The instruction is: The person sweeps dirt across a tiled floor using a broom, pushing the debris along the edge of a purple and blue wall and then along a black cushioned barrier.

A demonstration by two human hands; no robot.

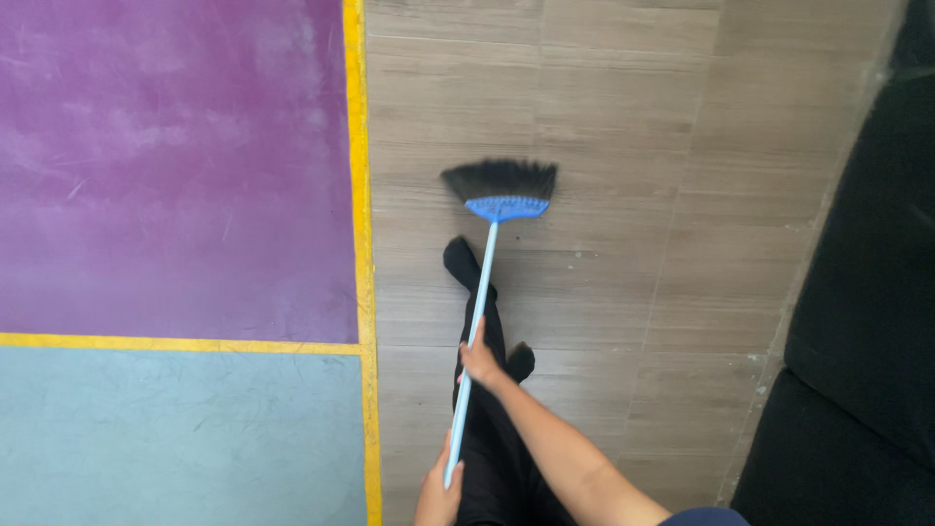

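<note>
The wood-look plank floor (604, 117) fills the middle and upper right of the view. At 9 o'clock lies a purple floor panel (175, 166), with a pale blue panel (175, 438) below it at 7 o'clock; yellow painted lines (358, 195) border both. A dark, soft-looking piece of furniture (867, 321) runs down the right edge from 2 to 5 o'clock.

The broom (480, 292) stands near the centre, tilted, its head toward 12 o'clock and its handle running down toward 6 o'clock. Its black bristles (502, 180) fan out on the planks, held in a blue plastic head (506, 207). The light blue handle (477, 321) is thin and straight; it looks like a stiff, hollow tube, so the whole broom probably weighs little and swings easily. The bristles look springy and would bend under pressure. The smooth handle could slip in a loose grasp, so two hands spaced apart along it, as here, seem the sound place to hold.

The person's legs in dark trousers and dark socks (463, 261) stand under the handle.

The right hand (477, 362) wraps closed around the handle about midway. The left hand (440, 492) sits at 6 o'clock by the handle's upper end, fingers curled about it, though the frame edge cuts off part of the hand.
</note>
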